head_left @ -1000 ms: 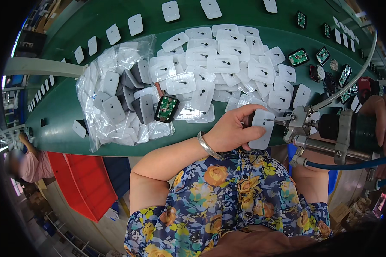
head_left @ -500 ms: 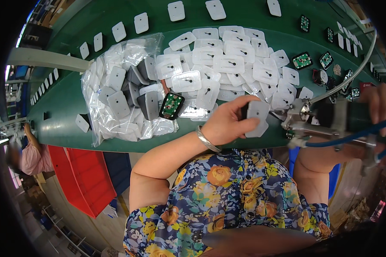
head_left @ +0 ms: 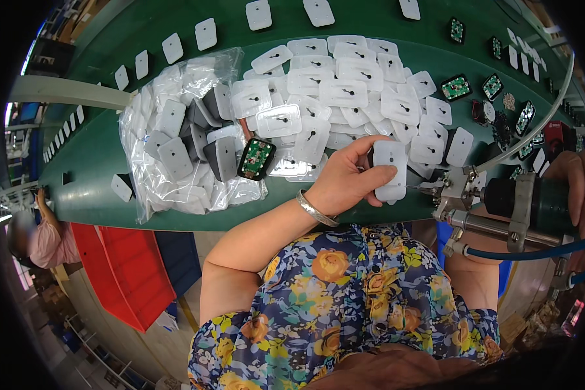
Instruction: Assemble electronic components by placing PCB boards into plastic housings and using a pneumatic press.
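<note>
My left hand [head_left: 351, 179] pinches a small white plastic case [head_left: 390, 170] with rounded corners, thumb on its white face. The case stands with that face to the right. A screwdriver tool [head_left: 523, 198] with metal brackets and a dark body lies level on the right. Its thin tip points at the case, close to or touching its edge; I cannot tell which. My right hand [head_left: 577, 185] is wrapped round the tool's dark rear end, partly hidden. Left of my left hand, a black case with a green circuit board [head_left: 257, 159] lies by a heap of white covers [head_left: 341, 93].
A clear plastic bag [head_left: 188, 201] of white and dark cases lies on the green conveyor belt [head_left: 97, 188]. More cases line the far side. Circuit boards [head_left: 457, 87] and a pile of small screws [head_left: 509, 102] sit at right. A blue hose [head_left: 533, 253] runs from the tool.
The screwdriver tool has come into clear view, level with the case, and my right hand now grips its rear. My left hand has turned the case more upright. Cases on the belt shifted slightly left.
</note>
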A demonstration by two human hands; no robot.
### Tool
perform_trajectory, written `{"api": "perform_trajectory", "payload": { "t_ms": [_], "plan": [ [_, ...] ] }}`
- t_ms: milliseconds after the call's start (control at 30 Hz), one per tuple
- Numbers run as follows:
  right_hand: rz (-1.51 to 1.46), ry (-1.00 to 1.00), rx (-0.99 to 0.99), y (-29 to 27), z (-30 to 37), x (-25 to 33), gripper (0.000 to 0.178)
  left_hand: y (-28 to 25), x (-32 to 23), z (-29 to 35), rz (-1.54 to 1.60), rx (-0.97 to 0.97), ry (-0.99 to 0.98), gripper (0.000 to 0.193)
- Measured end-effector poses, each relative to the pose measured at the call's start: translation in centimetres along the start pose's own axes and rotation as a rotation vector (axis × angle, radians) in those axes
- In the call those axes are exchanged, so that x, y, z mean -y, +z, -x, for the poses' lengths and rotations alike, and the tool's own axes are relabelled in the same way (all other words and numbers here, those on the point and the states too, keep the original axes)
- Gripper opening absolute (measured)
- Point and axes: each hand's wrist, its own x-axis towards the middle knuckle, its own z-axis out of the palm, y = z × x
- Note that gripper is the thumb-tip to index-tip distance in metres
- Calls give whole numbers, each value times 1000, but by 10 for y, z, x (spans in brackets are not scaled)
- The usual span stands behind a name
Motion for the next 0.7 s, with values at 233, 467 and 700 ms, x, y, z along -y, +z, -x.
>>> {"api": "perform_trajectory", "payload": {
  "t_ms": [233, 467, 700],
  "plan": [
    [-43, -2, 4, 3, 2, -4, 62, 4, -3, 0, 10, 27, 3, 44],
    [-95, 99, 220, -7, -8, -5, 61, 4, -4, 1, 22, -18, -25, 43],
    [-61, 32, 108, 7, 0, -21, 61, -17, 0, -7, -179, -53, 133, 44]
  ]
}}
